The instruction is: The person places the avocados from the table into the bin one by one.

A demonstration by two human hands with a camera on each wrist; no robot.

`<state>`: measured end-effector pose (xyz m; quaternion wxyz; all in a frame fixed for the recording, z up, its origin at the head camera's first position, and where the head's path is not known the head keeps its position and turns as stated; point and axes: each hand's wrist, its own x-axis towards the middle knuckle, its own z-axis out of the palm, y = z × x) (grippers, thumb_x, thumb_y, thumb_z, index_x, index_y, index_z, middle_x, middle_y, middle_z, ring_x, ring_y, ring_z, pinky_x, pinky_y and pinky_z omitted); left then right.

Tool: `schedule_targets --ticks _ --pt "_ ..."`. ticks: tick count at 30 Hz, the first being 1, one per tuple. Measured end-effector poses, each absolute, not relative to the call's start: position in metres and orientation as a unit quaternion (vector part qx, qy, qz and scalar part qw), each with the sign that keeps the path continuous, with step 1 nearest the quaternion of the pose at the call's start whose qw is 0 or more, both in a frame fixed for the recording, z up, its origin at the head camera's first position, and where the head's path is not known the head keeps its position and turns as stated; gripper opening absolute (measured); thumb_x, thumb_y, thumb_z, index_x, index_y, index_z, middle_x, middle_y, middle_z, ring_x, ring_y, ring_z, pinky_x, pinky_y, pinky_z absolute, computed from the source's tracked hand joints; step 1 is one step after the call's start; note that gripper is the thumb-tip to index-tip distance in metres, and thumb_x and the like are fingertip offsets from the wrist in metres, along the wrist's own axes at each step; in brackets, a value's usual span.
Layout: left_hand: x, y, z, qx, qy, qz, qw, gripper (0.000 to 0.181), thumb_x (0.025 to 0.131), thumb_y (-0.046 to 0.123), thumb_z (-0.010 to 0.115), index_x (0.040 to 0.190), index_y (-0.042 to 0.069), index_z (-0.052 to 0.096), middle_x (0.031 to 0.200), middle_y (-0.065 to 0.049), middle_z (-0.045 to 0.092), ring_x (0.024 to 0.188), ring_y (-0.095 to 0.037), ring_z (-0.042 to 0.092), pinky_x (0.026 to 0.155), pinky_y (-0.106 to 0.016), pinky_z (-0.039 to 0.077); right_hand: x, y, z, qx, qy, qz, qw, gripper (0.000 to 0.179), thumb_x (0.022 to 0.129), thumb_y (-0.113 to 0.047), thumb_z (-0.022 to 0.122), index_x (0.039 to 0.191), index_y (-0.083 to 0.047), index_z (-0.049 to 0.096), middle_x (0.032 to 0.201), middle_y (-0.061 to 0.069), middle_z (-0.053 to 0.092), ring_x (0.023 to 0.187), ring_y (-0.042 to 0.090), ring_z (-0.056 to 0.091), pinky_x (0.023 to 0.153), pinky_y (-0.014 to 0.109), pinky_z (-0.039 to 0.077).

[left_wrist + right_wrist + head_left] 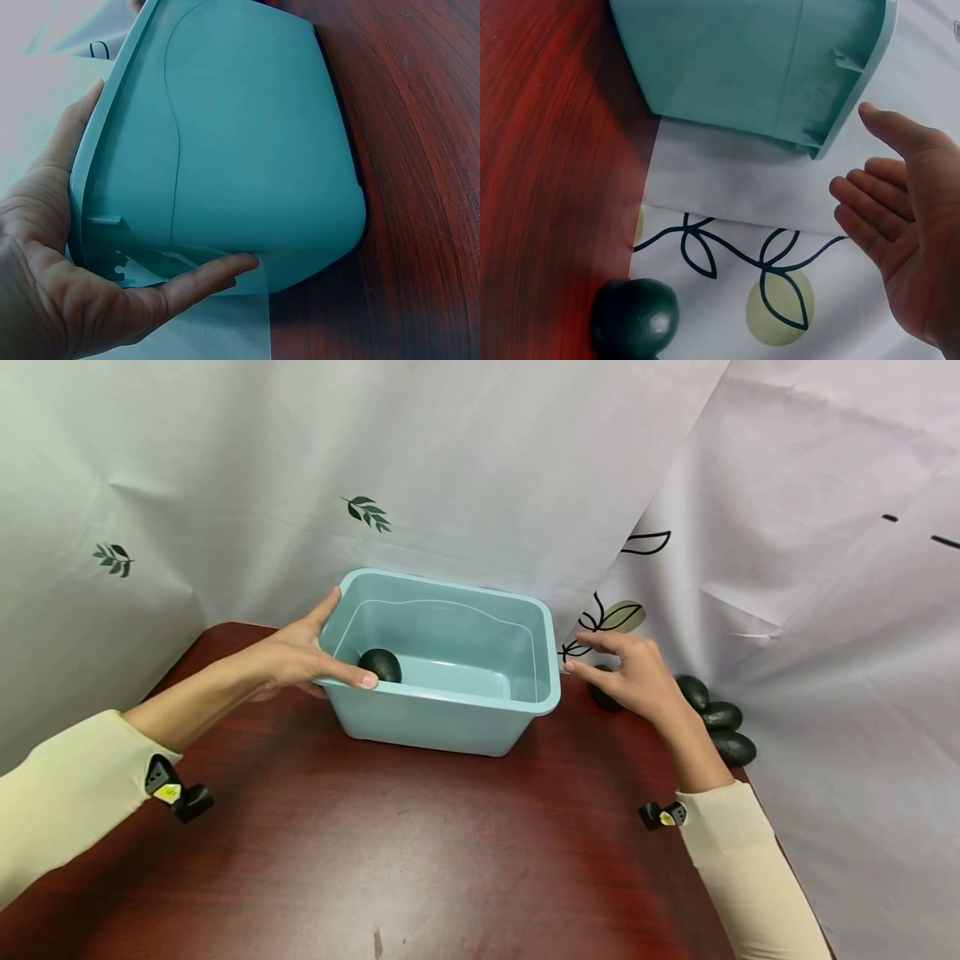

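Note:
A light blue plastic bin (435, 727) stands on the table near the back cloth. Inside it, at the left end, lies one dark green avocado (380, 665). My left hand (296, 652) grips the bin's left end, thumb over the front rim and fingers along the end wall; the left wrist view shows fingers under the rim (82, 172). Just off the bin's right end, my right hand (630, 677) is held in the air with fingers loosely extended and nothing in it. Below that hand, another avocado (635, 319) rests near the table's edge, partly hidden in the head view.
Several more avocados (723, 717) lie in a row at the table's right edge, beyond the right wrist. A white cloth (450, 460) with leaf prints hangs behind and beside the reddish-brown table (420, 843).

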<state>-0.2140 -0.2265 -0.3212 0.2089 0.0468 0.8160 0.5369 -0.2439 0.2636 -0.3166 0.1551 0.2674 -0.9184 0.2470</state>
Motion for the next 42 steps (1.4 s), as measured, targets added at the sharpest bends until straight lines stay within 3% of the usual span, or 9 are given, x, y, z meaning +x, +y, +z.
schedule_targets --ticks 16,31,42 --pt "-0.214 -0.226 -0.321 0.046 0.815 0.538 0.210 0.154 0.091 0.029 0.097 0.172 0.046 -0.032 0.188 -0.022 0.003 0.165 -0.049 0.035 0.108 -0.071 0.061 -0.244 0.274 -0.325 0.243 -0.928 0.246 0.137 0.044 0.098 -0.023 0.091 0.135 -0.001 0.081 0.134 0.020 0.081 0.125 0.044 0.078 0.107 0.063 0.062" --pt "-0.214 -0.227 -0.321 0.047 0.817 0.536 0.208 0.154 0.090 0.029 0.097 0.172 0.048 -0.032 0.188 -0.022 0.006 0.165 -0.050 0.035 0.108 -0.072 0.060 -0.249 0.292 -0.339 0.189 -0.951 0.229 0.089 0.057 0.102 -0.038 0.086 0.145 -0.002 0.075 0.144 0.020 0.077 0.133 0.044 0.074 0.114 0.064 0.058" --pt "-0.215 -0.228 -0.322 0.048 0.816 0.537 0.208 0.155 0.090 0.030 0.098 0.172 0.049 -0.032 0.188 -0.021 0.006 0.165 -0.049 0.036 0.108 -0.071 0.061 -0.251 0.298 -0.348 0.164 -0.957 0.230 0.072 0.060 0.103 -0.040 0.086 0.148 -0.002 0.073 0.147 0.021 0.075 0.135 0.043 0.073 0.114 0.065 0.057"
